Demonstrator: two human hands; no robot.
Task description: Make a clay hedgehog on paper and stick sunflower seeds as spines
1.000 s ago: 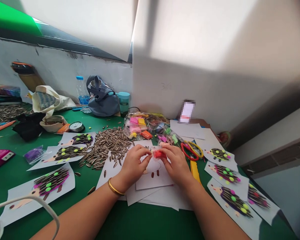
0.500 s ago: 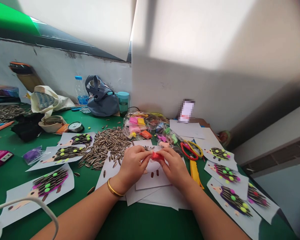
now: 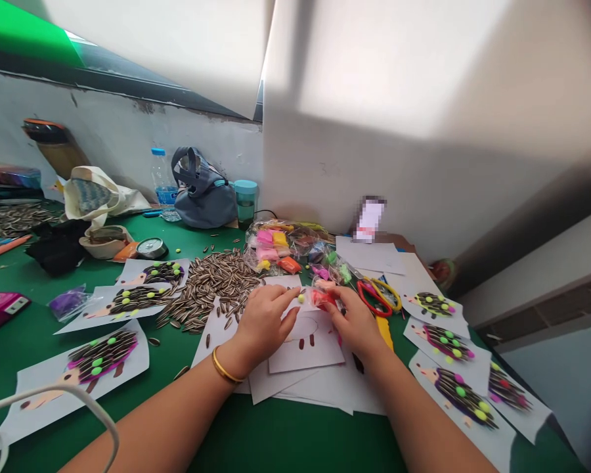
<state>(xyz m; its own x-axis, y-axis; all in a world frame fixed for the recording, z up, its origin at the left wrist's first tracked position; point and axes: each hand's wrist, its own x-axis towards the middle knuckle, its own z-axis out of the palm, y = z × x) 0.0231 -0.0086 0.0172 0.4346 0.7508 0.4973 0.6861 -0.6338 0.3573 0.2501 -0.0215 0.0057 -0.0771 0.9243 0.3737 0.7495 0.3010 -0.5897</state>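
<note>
Right hand [image 3: 357,325]: thumb and fingers narrow, pinching the red packet [image 3: 322,299] at their tips. Packet crumpled and partly covered; long axis hard to tell. Left hand [image 3: 266,325]: thumb and forefinger parted, nothing seen held. From it the packet lies to the right, a short gap off; right hand clearly nearer. In that gap, a yellow ball [image 3: 301,298], close by the left fingertips; cannot tell if touching.

Below both hands, the drawing [image 3: 305,360], on top of loose paper [image 3: 325,391] on the desk [image 3: 325,443]. Seeds [image 3: 219,279] heaped to the left, some on the paper. Clay bag [image 3: 270,246] beyond the hands, toward the desk's far edge. Scissors [image 3: 380,313] and yellow tool [image 3: 384,330] crowd the right hand's outer side. Hedgehog cards [image 3: 98,355] toward the desk's left edge, others along its right edge.
</note>
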